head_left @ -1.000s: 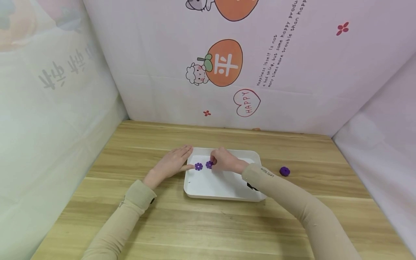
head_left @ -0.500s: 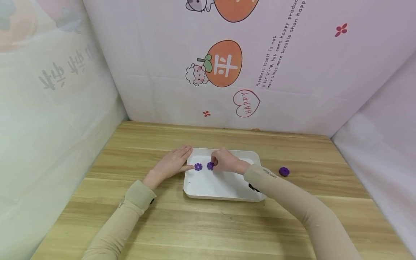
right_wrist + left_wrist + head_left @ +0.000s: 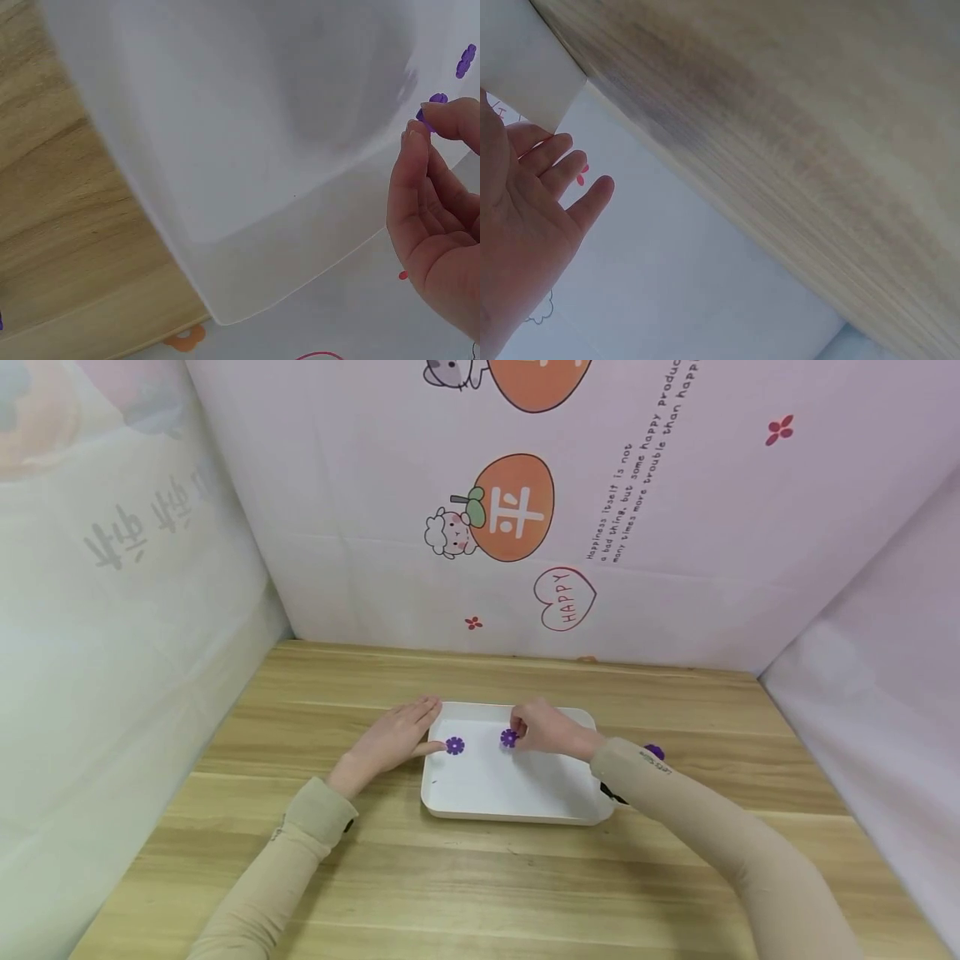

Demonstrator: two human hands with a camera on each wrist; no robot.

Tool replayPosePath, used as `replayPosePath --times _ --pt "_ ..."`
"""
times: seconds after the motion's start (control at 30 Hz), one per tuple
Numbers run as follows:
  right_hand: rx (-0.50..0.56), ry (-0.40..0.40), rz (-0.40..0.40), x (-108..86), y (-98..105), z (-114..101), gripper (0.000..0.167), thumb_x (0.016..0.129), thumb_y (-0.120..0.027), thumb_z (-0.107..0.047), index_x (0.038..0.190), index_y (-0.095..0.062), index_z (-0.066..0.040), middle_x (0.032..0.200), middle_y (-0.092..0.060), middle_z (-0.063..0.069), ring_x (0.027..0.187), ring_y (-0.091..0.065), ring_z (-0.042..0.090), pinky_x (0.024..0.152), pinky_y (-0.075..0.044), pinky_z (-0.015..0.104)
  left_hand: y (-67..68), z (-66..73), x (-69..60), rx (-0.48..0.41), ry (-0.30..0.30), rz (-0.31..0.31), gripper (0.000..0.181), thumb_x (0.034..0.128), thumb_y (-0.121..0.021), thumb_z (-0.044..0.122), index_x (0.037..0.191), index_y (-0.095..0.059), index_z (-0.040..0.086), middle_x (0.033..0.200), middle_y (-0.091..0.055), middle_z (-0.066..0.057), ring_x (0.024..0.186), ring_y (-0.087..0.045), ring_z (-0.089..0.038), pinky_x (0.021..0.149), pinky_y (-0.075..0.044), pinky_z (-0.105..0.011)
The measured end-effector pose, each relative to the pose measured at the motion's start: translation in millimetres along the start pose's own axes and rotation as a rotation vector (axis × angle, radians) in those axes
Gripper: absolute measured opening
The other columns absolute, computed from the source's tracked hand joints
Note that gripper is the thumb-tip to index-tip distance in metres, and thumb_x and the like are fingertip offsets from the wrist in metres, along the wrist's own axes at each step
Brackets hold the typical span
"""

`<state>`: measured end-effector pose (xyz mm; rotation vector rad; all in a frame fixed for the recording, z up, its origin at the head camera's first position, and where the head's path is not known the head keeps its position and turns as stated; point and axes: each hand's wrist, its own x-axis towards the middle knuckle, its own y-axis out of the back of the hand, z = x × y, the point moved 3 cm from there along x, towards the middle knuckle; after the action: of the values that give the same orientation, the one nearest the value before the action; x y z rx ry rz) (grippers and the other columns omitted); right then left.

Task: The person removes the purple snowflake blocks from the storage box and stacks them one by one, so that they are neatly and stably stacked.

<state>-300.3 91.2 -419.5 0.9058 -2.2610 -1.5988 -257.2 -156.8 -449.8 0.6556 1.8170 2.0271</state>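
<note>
A purple snowflake disc (image 3: 508, 738) is pinched between the thumb and fingertips of my right hand (image 3: 549, 728), over the back middle of a white tray (image 3: 517, 793). The right wrist view shows this pinch closely, with the disc (image 3: 438, 99) partly hidden by the fingers. A second purple snowflake disc (image 3: 454, 746) lies at the tray's left side. My left hand (image 3: 393, 735) rests at the tray's left edge, fingers extended, its thumb reaching in beside that second disc; whether the thumb touches it I cannot tell. In the left wrist view, loosely extended fingers (image 3: 562, 172) meet the tray's corner.
Right of the tray, a purple piece (image 3: 654, 752) lies on the wooden table (image 3: 480, 893), partly covered by the right sleeve. Printed cloth (image 3: 360, 527) hangs behind the table and along both sides.
My right hand has moved to the right with its purple disc, widening the gap to the disc at the left. My left hand stays at the tray's edge.
</note>
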Motion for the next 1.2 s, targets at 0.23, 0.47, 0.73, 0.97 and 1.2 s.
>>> replayPosePath --times 0.23,0.47,0.73,0.97,1.2 --pt "-0.003 -0.03 0.012 -15.7 8.0 14.5 0.016 0.083 -0.078 -0.009 0.096 -0.07 -0.003 0.09 -0.071 0.008 0.079 -0.06 0.015 0.073 -0.057 0.027 0.3 1.6 0.2 -0.014 0.007 -0.009 0.08 0.0977 -0.051 0.055 0.152 -0.035 -0.002 0.159 -0.036 -0.019 0.147 -0.036 -0.035 0.12 -0.035 -0.051" --pt "0.003 -0.043 0.062 -31.4 16.2 31.9 0.016 0.082 -0.078 -0.006 0.094 -0.07 -0.001 0.09 -0.072 0.01 0.078 -0.061 0.015 0.071 -0.057 0.027 2.1 4.3 1.0 -0.011 -0.008 -0.001 0.08 0.0978 -0.051 0.054 0.151 -0.035 -0.003 0.158 -0.037 -0.019 0.147 -0.037 -0.035 0.12 -0.036 -0.051" --pt "0.009 -0.037 0.122 -43.2 25.4 48.3 0.013 0.078 -0.076 -0.003 0.089 -0.069 0.0 0.085 -0.072 0.01 0.075 -0.063 0.016 0.068 -0.056 0.026 2.5 1.9 -0.1 -0.014 -0.008 -0.009 0.079 0.0979 -0.053 0.053 0.15 -0.036 -0.004 0.158 -0.036 -0.021 0.147 -0.036 -0.036 0.12 -0.035 -0.051" --pt "-0.005 -0.038 0.161 -58.0 38.1 55.1 0.013 0.079 -0.076 -0.002 0.089 -0.07 0.003 0.085 -0.072 0.013 0.075 -0.063 0.018 0.067 -0.056 0.028 2.9 1.6 -0.5 -0.008 -0.011 -0.007 0.08 0.0976 -0.052 0.054 0.151 -0.036 -0.004 0.158 -0.036 -0.02 0.147 -0.036 -0.036 0.12 -0.035 -0.051" --pt "0.032 -0.064 0.196 -76.4 46.4 67.5 0.012 0.081 -0.074 -0.001 0.09 -0.069 0.004 0.086 -0.073 0.015 0.076 -0.065 0.019 0.067 -0.057 0.03 -1.3 0.0 -0.2 -0.005 -0.021 0.009 0.079 0.0976 -0.053 0.052 0.149 -0.037 -0.005 0.157 -0.038 -0.021 0.146 -0.038 -0.037 0.118 -0.037 -0.052"
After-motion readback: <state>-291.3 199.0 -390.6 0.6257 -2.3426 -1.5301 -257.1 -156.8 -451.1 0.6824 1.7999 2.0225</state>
